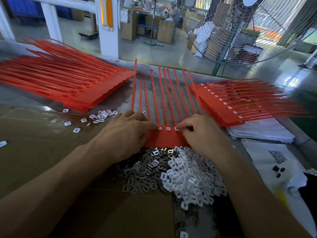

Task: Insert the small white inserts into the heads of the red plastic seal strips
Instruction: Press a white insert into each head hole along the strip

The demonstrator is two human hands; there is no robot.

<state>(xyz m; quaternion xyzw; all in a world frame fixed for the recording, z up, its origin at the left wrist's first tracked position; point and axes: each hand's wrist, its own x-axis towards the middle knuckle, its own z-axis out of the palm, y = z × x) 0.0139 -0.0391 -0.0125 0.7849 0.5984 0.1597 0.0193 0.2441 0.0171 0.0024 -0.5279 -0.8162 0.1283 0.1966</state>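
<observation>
Comb of red seal strips (169,137), tails running away from the person, with three white inserts (167,129) seated in its heads: left hand (127,134) presses one with a straight forefinger, right hand (202,133) pinches the rightmost.

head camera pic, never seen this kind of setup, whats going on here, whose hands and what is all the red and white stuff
The single picture comes from a camera worn on a person's head, looking down at their own bare hands on a workbench. No machine is involved. In the middle lies a red sheet of joined seal strips, tails pointing away. The left hand rests on it, forefinger at a white insert in a strip head. The right hand pinches at another insert. Nearest the camera are a grey pile and a white pile of loose inserts. The left stack shows no inserts; the right stack has them fitted.
</observation>
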